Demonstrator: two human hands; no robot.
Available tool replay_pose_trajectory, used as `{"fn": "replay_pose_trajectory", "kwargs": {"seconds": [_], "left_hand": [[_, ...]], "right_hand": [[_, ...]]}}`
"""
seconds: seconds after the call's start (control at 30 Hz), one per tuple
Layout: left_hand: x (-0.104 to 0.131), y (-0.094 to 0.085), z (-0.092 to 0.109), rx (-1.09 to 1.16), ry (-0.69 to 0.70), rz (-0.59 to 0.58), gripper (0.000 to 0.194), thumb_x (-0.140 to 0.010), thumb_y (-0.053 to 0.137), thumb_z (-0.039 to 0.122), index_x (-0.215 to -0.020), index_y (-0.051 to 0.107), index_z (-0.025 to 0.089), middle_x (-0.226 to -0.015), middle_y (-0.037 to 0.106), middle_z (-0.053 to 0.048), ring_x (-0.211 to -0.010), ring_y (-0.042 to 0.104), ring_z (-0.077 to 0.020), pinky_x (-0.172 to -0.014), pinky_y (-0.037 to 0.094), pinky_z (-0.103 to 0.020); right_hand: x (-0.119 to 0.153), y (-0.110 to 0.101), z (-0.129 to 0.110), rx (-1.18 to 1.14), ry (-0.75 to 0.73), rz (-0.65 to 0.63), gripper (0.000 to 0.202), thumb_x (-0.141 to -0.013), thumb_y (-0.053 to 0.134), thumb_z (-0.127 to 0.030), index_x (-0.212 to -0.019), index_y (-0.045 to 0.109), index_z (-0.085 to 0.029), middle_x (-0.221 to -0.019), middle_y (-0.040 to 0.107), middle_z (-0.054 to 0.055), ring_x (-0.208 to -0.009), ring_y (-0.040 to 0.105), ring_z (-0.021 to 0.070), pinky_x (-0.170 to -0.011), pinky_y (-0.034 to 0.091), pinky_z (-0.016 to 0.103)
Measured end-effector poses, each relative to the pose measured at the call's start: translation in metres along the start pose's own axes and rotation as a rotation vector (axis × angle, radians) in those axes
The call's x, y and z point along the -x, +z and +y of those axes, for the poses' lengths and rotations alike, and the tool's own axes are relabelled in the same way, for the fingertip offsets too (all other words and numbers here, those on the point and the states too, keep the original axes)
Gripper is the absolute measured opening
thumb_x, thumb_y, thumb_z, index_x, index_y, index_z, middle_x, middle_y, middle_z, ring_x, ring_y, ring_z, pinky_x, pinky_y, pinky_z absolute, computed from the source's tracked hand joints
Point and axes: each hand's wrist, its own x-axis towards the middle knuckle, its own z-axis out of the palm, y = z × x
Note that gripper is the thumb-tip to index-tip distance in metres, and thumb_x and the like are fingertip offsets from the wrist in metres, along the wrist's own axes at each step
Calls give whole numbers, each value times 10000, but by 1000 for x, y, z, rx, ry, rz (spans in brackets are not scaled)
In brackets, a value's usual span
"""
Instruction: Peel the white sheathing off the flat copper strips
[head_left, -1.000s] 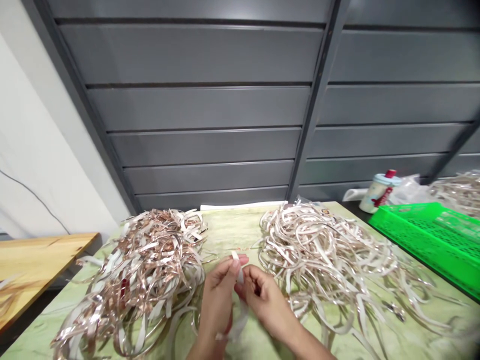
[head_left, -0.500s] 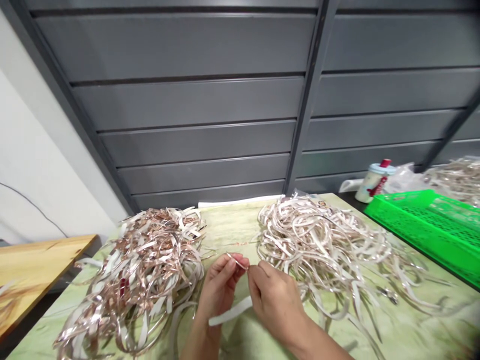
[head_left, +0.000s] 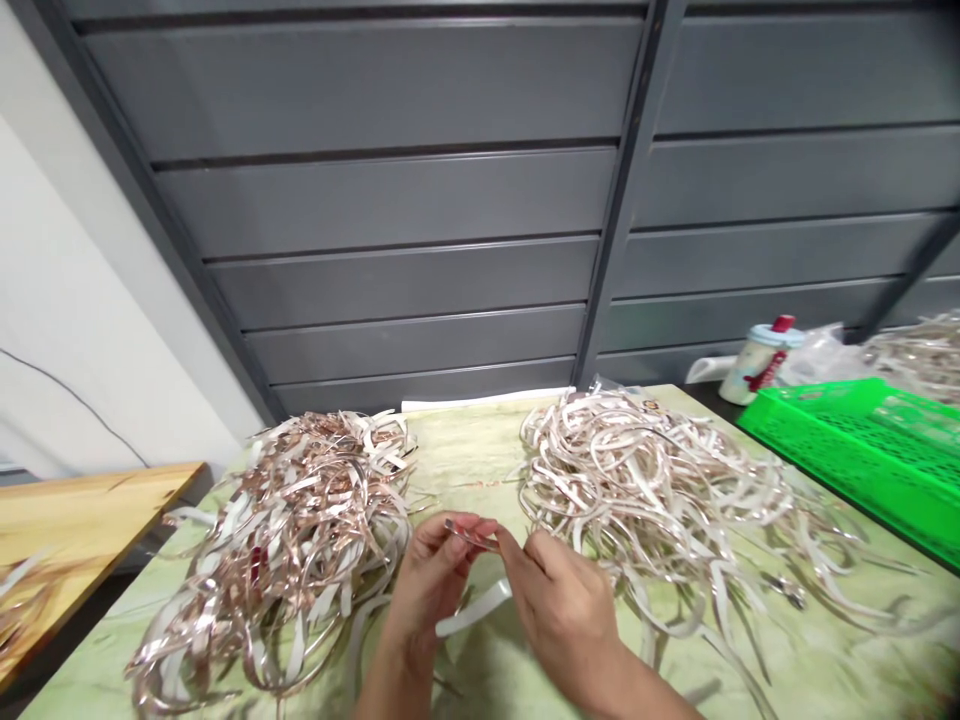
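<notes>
My left hand and my right hand meet low in the middle of the view, over a pale green table. Both pinch the same flat strip: a thin copper-coloured layer runs between my fingertips, and a white layer hangs below them toward the left. A heap of copper-and-white strips lies to the left of my hands. A larger heap of whitish strips lies to the right, close to my right hand.
A green perforated plastic basket sits at the right edge, with a small white bottle with a red cap behind it. A wooden board adjoins the table at left. Grey metal panels rise behind the table.
My fingertips have drawn apart, and the copper layer has peeled farther from the white layer, which now hangs lower. The camera has shifted slightly.
</notes>
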Motion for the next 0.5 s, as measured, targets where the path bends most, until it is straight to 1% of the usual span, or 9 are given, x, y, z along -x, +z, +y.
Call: {"fn": "replay_pose_trajectory", "kwargs": {"seconds": [0.13, 0.17, 0.23, 0.3, 0.37, 0.43, 0.5], "left_hand": [[2, 1, 2, -24, 16, -12, 161, -671, 845, 290, -783, 766, 206, -828, 776, -48, -857, 714, -205, -827, 530, -319], [2, 1, 2, -41, 17, -3, 162, -667, 845, 298, -763, 761, 198, -807, 770, -51, -838, 710, -203, -811, 531, -317], [1, 1, 3, -87, 13, 61, 182, -652, 852, 310, -728, 746, 183, -746, 748, -48, -760, 696, -184, -733, 531, -287], [-1, -1, 2, -123, 9, 149, 202, -633, 860, 311, -707, 731, 174, -706, 726, -36, -690, 671, -156, -644, 512, -243], [-3, -5, 0, -141, 2, 207, 214, -625, 861, 308, -705, 719, 169, -715, 720, -31, -657, 650, -141, -596, 498, -223], [-4, -8, -6, -151, -11, 230, 217, -644, 847, 317, -723, 718, 162, -738, 723, -37, -617, 631, -133, -575, 502, -233], [-4, -11, -14, -168, -26, 252, 215, -675, 826, 328, -753, 726, 154, -766, 727, -48, -601, 622, -130, -582, 512, -247]], "right_hand": [[1, -3, 0, -110, 77, -60, 287, -961, 456, -183, -885, 731, -211, -600, 462, 12, -516, 352, 130, -513, 201, 304], [-1, -4, -1, -179, 109, -92, 284, -965, 452, -203, -901, 729, -213, -620, 466, 12, -523, 369, 129, -515, 215, 296], [-5, -7, 0, -384, 198, -178, 272, -968, 463, -255, -878, 717, -213, -666, 482, 14, -563, 433, 132, -538, 269, 277], [-9, -5, 1, -661, 331, -280, 297, -953, 508, -333, -747, 673, -198, -666, 479, 5, -603, 475, 138, -569, 315, 264], [-11, 3, 4, -974, 510, -390, 388, -919, 557, -439, -628, 590, -185, -595, 438, -22, -559, 451, 125, -540, 313, 249], [-8, 17, 8, -1267, 715, -472, 451, -867, 599, -537, -596, 549, -180, -523, 385, -54, -472, 365, 93, -477, 263, 231], [-1, 33, 11, -1485, 899, -496, 472, -804, 649, -597, -622, 576, -168, -495, 394, -67, -429, 306, 67, -442, 219, 215]]}}
